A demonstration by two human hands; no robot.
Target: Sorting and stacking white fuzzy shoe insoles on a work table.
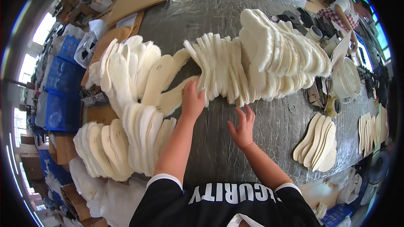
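Observation:
A row of cream fleece insoles (223, 65) stands on edge, packed side by side, in the middle of the dark table. At its left end my left hand (193, 101) is closed on the edge of an insole; some of its fingers are hidden. My right hand (243, 128) is just below the row's near edge, fingers apart and holding nothing. Left of my left hand, loose flat insoles (158, 73) lie overlapping, some with handwritten marks. Behind and to the right, a larger stack of fluffy insoles (286, 48) leans over more of them.
More insole bundles (145, 136) sit at the near left. At the right lie thin insoles (318, 143), a tape roll (333, 106) and a white bucket (346, 80). Blue crates (63, 109) flank the table's left side. A person (343, 12) works at the far right.

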